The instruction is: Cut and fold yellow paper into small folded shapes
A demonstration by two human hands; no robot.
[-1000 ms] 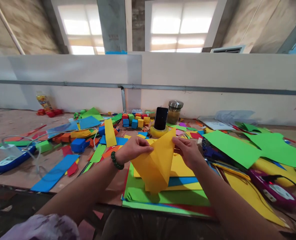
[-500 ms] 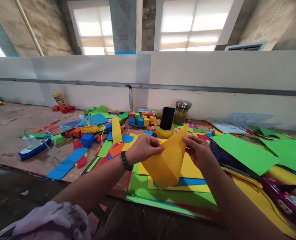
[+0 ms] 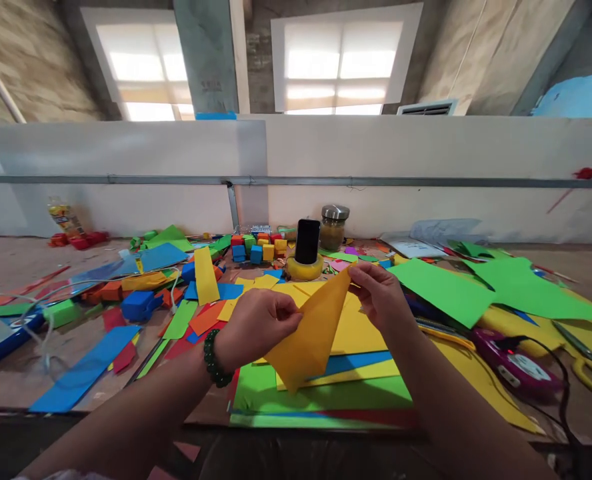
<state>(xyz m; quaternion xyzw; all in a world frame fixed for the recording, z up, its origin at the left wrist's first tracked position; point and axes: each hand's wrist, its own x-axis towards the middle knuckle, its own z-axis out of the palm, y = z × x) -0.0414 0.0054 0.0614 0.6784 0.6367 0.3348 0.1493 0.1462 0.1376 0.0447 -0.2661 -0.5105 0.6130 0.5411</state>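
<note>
We look down on a broad, rough brown worktop (image 3: 21, 257) littered with flat strips and sheets of coloured paper. At two o'clock from our hands lie large smooth green sheets (image 3: 441, 290) with angular cut edges. Directly under our hands is a flat stack of paper (image 3: 326, 397), green at the bottom with yellow, blue and red layers.

We hold a folded yellow paper (image 3: 309, 333) above that stack. It is a matte, creased, roughly triangular piece, with one point up and one down. Our left hand (image 3: 256, 327) has its fingers pinched closed on the paper's left edge. Our right hand (image 3: 383, 297) has its fingers nipped tight on the upper point.

At twelve o'clock a glossy black phone (image 3: 307, 241) stands upright in a yellow tape roll (image 3: 305, 268). A glass jar (image 3: 334, 227) with a metal lid is just beside them, and small foam cubes (image 3: 256, 248) are at eleven. A dark beaded bracelet (image 3: 211, 360) circles our left wrist.
</note>
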